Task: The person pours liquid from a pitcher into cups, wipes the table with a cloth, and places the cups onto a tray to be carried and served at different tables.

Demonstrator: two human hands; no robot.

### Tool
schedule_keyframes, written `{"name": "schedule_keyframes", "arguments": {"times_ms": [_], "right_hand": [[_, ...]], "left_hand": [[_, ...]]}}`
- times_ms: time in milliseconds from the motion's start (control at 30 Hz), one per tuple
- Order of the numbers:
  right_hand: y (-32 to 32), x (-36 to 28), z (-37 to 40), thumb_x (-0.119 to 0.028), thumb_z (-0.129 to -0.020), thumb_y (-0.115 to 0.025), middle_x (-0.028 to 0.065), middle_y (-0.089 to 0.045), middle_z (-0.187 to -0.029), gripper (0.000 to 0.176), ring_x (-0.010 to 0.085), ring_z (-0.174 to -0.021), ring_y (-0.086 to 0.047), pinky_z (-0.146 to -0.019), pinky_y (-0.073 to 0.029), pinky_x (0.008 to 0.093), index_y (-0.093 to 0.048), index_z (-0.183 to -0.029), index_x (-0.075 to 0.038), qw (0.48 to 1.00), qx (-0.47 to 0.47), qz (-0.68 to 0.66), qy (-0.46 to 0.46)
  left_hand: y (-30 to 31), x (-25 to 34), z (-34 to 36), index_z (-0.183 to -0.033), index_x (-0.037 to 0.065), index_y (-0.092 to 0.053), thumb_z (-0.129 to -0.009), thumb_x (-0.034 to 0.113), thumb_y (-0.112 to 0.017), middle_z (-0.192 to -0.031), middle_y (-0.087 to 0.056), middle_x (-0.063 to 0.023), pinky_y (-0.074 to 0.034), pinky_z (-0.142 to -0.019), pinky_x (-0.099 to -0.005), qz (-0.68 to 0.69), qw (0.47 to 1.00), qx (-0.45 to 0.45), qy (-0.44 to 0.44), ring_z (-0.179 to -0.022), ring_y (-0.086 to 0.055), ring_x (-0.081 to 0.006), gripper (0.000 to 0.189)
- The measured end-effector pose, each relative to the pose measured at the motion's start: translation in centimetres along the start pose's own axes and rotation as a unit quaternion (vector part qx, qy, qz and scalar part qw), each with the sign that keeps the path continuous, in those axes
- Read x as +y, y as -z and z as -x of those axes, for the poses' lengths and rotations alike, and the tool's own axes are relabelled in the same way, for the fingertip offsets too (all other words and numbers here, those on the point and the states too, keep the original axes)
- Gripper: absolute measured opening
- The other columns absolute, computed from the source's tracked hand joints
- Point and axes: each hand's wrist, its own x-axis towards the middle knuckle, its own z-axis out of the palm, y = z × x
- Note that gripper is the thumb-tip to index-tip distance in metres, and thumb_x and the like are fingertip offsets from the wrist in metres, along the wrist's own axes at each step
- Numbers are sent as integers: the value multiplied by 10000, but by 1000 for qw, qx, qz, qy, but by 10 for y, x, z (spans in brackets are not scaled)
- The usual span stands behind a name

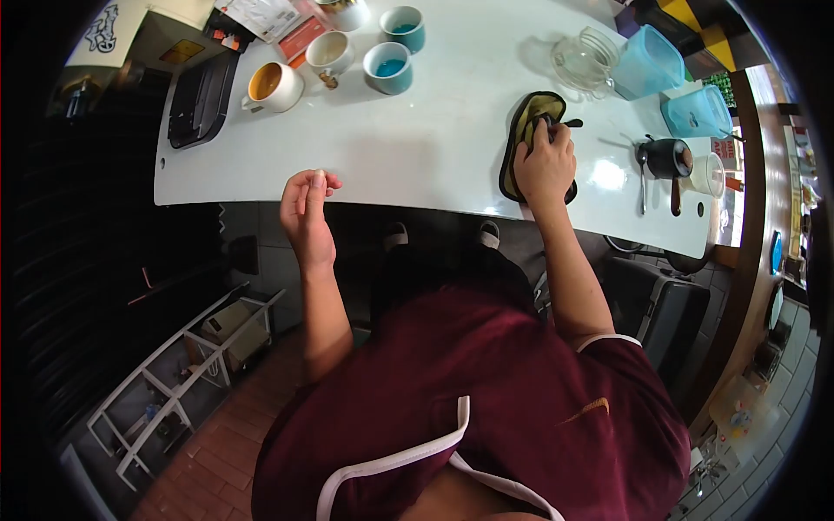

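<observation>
Head view: we see our right hand (546,169) with its grip closed on a small black object (546,120), partly hidden by the fingers, over an olive-green mat with black edging (512,161) on the glossy white tabletop (391,156). Our left hand (309,208) hovers by the near edge, its grip loosely closed, thumb against the curled fingers. To our right stand a clear glass jug (582,62) and two translucent blue plastic containers (650,62); at our far left lies a flat black device (200,102), near a white mug with an orange-brown interior (276,89).

White table (391,156), reddish tiled floor (204,469)
</observation>
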Motion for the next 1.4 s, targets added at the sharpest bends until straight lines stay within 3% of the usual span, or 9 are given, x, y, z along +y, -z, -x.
{"name": "schedule_keyframes", "arguments": {"times_ms": [300,567,700,800,900,1233,1400], "right_hand": [[-25,-143,29,-225,-749,-638,155,-491,-1150,487,313,-1035,-537,-821,-458,411,-552,-1194,-45,999,-35,5,-21],[-55,-281,40,-238,-718,-676,123,-500,-1113,513,300,-1007,-524,-812,-447,415,-557,-1185,-63,991,-66,-70,92],[-57,-303,43,-218,-712,-678,103,-509,-1122,472,282,-1007,-536,-825,-449,402,-583,-1159,-97,985,-76,-90,126],[-51,-287,39,-232,-706,-687,102,-514,-1093,462,280,-963,-540,-773,-442,407,-581,-1146,-138,981,-65,-75,168],[-41,-242,38,-220,-704,-678,103,-520,-1085,458,284,-954,-546,-765,-440,412,-585,-1144,-134,990,-38,-2,135],[11,-7,46,-247,-762,-624,124,-545,-1063,413,309,-936,-590,-775,-468,440,-598,-1164,-162,975,29,165,-143],[29,61,47,-268,-781,-615,130,-534,-1086,385,313,-953,-584,-781,-465,433,-602,-1149,-156,961,27,191,-199]], "left_hand": [[118,2,-53,-938,20,-562,-929,166,-528,-864,-597,-67,-412,-778,-265,11,998,-61,14,-820,-556,-142,150],[198,10,-74,-923,29,-561,-907,127,-569,-836,-610,-60,-428,-789,-268,35,998,-48,25,-806,-558,-127,100],[208,4,-73,-944,26,-560,-929,168,-528,-873,-595,-70,-411,-785,-267,29,997,-70,24,-827,-550,-143,147],[198,0,-74,-942,26,-562,-929,169,-527,-872,-596,-71,-410,-781,-267,39,995,-86,28,-826,-549,-141,147],[181,-2,-75,-938,26,-565,-930,166,-526,-867,-597,-70,-408,-775,-266,42,992,-112,35,-822,-550,-140,146],[84,-4,-65,-911,10,-565,-916,135,-572,-831,-609,-60,-447,-793,-270,67,970,-222,68,-805,-558,-131,125],[33,-5,-40,-911,12,-567,-916,138,-574,-843,-612,-64,-447,-795,-273,60,970,-228,61,-806,-558,-132,126]]}}
